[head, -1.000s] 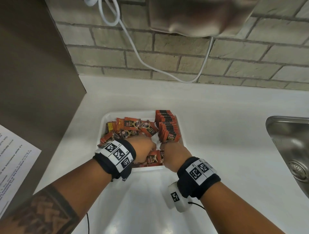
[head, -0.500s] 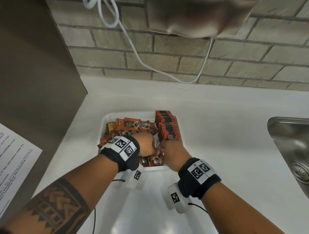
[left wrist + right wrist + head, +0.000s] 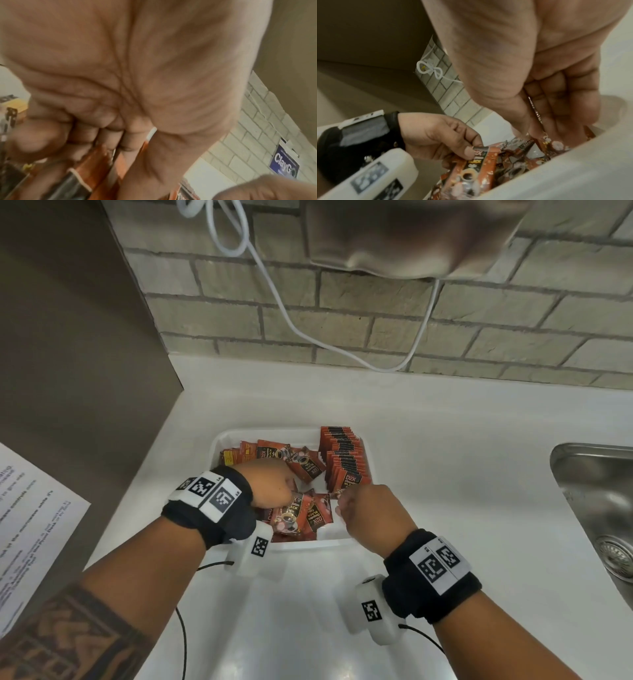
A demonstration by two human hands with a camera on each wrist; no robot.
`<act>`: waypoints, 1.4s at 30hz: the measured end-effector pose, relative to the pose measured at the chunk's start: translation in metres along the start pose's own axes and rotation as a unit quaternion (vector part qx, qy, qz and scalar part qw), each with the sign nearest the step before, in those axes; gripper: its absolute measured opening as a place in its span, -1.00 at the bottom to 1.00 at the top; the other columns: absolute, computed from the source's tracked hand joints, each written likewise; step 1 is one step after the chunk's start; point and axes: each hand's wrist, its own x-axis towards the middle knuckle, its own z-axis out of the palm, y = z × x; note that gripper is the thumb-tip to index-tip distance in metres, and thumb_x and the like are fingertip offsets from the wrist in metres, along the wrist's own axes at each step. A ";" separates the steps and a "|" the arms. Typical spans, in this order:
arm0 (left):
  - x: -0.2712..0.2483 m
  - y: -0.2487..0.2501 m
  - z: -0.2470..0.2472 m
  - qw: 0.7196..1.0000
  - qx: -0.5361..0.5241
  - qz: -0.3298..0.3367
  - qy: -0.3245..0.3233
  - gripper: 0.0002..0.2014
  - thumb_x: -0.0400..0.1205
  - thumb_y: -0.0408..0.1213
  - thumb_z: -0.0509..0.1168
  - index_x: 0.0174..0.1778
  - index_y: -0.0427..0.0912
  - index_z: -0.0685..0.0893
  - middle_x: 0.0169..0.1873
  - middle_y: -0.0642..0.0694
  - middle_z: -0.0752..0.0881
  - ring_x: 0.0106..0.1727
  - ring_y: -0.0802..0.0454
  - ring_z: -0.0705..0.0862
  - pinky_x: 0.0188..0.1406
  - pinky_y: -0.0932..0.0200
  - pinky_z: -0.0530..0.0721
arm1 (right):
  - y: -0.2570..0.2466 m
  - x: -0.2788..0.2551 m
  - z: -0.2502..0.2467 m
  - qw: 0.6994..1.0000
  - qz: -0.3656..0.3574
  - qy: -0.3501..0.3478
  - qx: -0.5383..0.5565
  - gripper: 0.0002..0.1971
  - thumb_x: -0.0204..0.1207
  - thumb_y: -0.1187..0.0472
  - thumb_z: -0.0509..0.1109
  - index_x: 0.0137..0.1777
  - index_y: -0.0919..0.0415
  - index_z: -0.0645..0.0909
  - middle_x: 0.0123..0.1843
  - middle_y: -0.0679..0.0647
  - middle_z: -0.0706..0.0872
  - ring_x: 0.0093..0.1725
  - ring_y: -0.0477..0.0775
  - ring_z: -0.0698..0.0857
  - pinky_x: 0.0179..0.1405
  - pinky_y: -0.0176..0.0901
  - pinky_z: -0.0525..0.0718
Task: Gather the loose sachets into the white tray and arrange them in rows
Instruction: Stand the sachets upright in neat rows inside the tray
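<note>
My left hand [image 3: 270, 486] pinches the top edge of a flat orange-and-black foil coffee sachet [image 3: 476, 159] over the heap of loose sachets [image 3: 301, 513] in the shallow white plastic tray [image 3: 219, 446]. I judge them feather-light, floppy and slick, best taken by an edge seam. My right hand [image 3: 368, 510] pinches another thin sachet [image 3: 536, 116] edge-on, beside the upright finished row [image 3: 344, 460].
</note>
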 end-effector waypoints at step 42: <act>-0.023 -0.023 -0.015 0.957 -0.281 0.024 0.073 -0.60 0.31 -0.01 0.71 -0.07 -0.10 0.78 -0.22 -0.09 0.85 -0.24 -0.01 0.80 -0.21 0.11 0.77 | -0.045 0.003 0.018 0.906 -0.023 -0.031 0.421 -0.56 0.54 0.10 0.56 0.35 0.11 0.53 0.15 -0.03 0.74 0.04 -0.16 0.71 -0.12 -0.43 0.66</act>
